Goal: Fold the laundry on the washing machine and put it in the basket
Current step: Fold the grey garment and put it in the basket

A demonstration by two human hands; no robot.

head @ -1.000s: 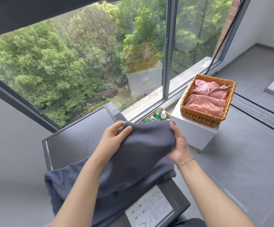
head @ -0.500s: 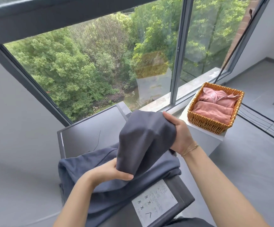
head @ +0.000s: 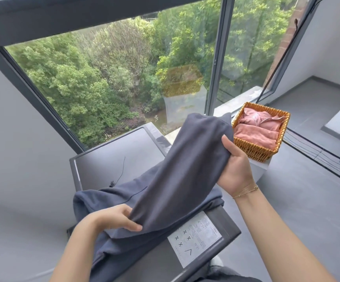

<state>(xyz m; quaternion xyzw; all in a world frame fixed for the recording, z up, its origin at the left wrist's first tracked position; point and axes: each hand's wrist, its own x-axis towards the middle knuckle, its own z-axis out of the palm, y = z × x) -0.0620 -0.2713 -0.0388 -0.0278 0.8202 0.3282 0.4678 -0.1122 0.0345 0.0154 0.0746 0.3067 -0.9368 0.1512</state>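
A dark grey garment (head: 177,174) lies across the top of the dark washing machine (head: 120,153), part of it lifted off. My right hand (head: 234,165) grips the raised far end, held above the machine's right side. My left hand (head: 116,218) pinches the near lower edge of the same lifted fold, close to the machine's front. A woven wicker basket (head: 252,148) stands to the right on a white stand, holding folded pink clothes (head: 258,127). The basket's left corner is hidden behind the raised cloth.
A white label (head: 195,237) with crosses sits on the machine's front right corner. A large window (head: 124,78) runs behind, with a sill. A grey wall stands to the left. Grey tiled floor (head: 287,200) spreads on the right.
My right hand has carried the cloth's far end up and to the right. My left hand has dropped down to the near edge, stretching the fold out between them.
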